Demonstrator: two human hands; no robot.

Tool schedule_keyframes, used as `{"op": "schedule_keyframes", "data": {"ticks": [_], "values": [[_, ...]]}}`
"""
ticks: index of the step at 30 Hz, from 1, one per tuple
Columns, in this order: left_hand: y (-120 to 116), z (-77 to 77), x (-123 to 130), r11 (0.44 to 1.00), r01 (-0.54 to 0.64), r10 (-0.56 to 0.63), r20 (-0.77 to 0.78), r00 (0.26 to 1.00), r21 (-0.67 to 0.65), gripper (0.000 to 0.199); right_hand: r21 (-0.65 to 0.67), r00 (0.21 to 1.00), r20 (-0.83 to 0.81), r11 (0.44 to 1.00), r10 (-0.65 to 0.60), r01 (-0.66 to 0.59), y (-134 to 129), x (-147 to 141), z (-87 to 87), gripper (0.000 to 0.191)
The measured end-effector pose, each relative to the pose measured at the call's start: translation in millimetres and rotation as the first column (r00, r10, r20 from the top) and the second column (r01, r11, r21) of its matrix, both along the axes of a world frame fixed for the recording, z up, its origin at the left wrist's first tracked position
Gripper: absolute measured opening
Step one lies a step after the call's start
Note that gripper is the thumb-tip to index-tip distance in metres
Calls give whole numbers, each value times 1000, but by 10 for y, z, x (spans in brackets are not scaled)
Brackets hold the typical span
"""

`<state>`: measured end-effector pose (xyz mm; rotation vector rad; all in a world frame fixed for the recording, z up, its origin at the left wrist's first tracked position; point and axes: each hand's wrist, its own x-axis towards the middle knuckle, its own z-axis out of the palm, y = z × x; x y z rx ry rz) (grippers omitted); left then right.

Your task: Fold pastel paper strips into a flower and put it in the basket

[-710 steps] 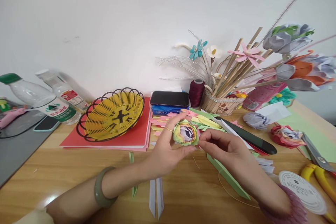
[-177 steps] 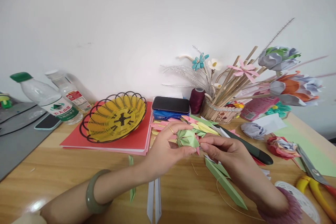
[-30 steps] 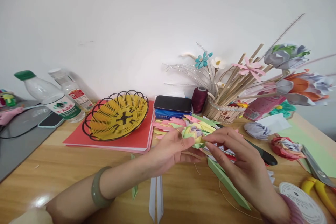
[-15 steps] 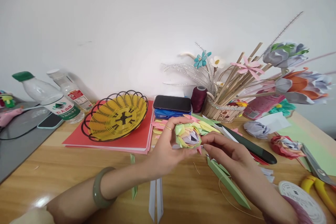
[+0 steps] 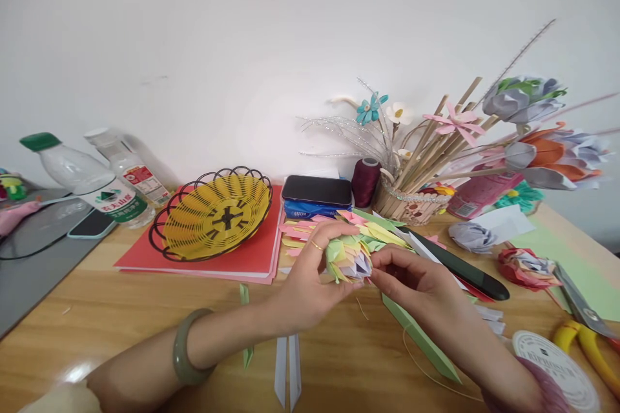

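Observation:
A folded paper flower [image 5: 347, 258] in yellow, green, peach and pale lilac sits in my left hand [image 5: 307, 281], whose fingers curl round its left side and underside. The thumb and fingertips of my right hand [image 5: 411, 274] pinch together at the flower's right edge, on its petals. Behind both hands lies a pile of folded pink, yellow and green paper strips [image 5: 387, 229]. Under my right hand is a folded green paper strip [image 5: 426, 342], with a thin cord [image 5: 411, 356] curving beside it. Two white folded strips [image 5: 287, 371] lie below my left wrist.
A yellow woven basket [image 5: 217, 216] rests on red paper [image 5: 140, 248] at left, near a water bottle [image 5: 92, 184]. Behind are a phone [image 5: 317, 190], thread cone [image 5: 365, 184] and flower pot [image 5: 409, 203]. At right lie scissors [image 5: 584, 306], a ribbon spool [image 5: 555, 368] and finished flowers [image 5: 527, 269].
The flower has tipped so its opening faces more toward my right hand. My right fingertips have moved slightly left and closer against its petals.

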<state>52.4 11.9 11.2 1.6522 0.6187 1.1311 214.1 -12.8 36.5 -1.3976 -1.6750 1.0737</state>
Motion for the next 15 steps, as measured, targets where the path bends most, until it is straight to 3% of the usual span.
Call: {"op": "schedule_keyframes", "data": {"ticks": [9,15], "values": [[-25,-10,-4,1000,-26,26,-6,1000,7,47,-21,999,-5,999,-32,32,19,-10,-6,17],[-22,14,20,992,4,1,44,999,-125,48,-102,999,-52,995,-15,10,0,-12,83,26]]}}
